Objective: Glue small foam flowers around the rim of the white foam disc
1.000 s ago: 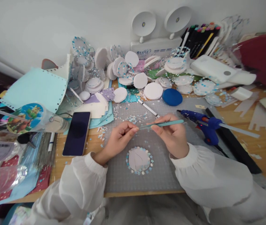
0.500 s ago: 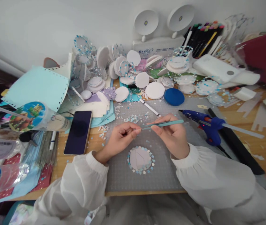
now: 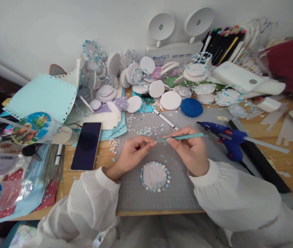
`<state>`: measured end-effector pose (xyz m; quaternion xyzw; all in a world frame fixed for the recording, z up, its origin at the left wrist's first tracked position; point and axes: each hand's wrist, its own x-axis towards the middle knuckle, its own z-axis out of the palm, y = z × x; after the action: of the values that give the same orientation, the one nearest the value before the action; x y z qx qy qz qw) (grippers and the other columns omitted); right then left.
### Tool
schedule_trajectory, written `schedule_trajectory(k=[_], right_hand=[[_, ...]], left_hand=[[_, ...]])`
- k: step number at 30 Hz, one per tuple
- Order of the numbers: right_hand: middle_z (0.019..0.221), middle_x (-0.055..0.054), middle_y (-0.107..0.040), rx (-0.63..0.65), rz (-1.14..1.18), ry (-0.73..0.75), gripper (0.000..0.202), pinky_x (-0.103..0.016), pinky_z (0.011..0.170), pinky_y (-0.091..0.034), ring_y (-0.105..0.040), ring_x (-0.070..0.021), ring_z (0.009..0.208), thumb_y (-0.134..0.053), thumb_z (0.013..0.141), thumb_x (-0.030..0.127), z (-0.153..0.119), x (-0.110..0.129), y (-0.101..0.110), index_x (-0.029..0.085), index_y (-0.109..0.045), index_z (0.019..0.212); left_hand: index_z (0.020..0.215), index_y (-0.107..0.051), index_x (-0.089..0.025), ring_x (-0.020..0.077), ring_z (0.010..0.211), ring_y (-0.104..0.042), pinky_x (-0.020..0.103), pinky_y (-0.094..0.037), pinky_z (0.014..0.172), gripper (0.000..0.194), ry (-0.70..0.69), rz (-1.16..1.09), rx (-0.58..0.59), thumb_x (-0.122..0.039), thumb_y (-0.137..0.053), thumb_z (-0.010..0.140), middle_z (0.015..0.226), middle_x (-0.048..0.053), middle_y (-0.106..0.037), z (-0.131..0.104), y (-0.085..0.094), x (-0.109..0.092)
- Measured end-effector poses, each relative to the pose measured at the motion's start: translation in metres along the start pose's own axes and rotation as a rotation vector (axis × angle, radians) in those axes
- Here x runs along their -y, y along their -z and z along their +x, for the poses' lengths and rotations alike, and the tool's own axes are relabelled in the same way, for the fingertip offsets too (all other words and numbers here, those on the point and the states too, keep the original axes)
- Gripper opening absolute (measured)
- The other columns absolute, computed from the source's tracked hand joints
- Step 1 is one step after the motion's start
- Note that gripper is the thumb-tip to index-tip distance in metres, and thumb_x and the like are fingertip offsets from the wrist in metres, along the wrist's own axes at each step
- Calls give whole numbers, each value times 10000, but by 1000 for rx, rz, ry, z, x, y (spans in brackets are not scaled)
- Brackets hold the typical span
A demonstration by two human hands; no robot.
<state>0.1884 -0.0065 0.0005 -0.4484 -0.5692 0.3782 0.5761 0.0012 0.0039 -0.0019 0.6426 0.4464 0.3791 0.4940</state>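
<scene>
- Spreading beneath your hands, the mat (image 3: 129, 201) backs your work.
- Your right hand (image 3: 191, 151) grips the tweezers (image 3: 188, 136); your left hand (image 3: 135, 152), at its nine o'clock, pinches closed at their tips, any catch too small to tell.
- Untouched near six o'clock below both hands, the disc (image 3: 153, 175) looks light and thin, its flowered rim likely fragile: steady its bare middle.
- Pointing toward nine o'clock, the tweezers look light and springy; squeeze mid-shaft.
</scene>
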Motion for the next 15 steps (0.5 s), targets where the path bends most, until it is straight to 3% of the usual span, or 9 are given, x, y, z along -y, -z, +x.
schedule_trajectory(k=[8, 15], right_hand=[[749, -7, -630, -25, 3, 80, 120, -314, 649, -517, -665, -176, 727, -718, 770, 218, -1, 0, 0, 228, -600, 784], [770, -11, -679, -16, 88, -14, 134, -327, 673, -520, -686, -189, 742, -719, 772, 238, -1, -3, 1, 239, -594, 821]], left_hand=[[870, -717, -125, 62, 451, -266, 200, -184, 426, 299, 8, 19, 27, -401, -610, 838, 481, -66, -334, 0, 1, -1], [899, -713, -118, 62, 453, -283, 196, -207, 426, 308, 5, 35, 26, -399, -598, 845, 488, -66, -350, -1, 1, 0]])
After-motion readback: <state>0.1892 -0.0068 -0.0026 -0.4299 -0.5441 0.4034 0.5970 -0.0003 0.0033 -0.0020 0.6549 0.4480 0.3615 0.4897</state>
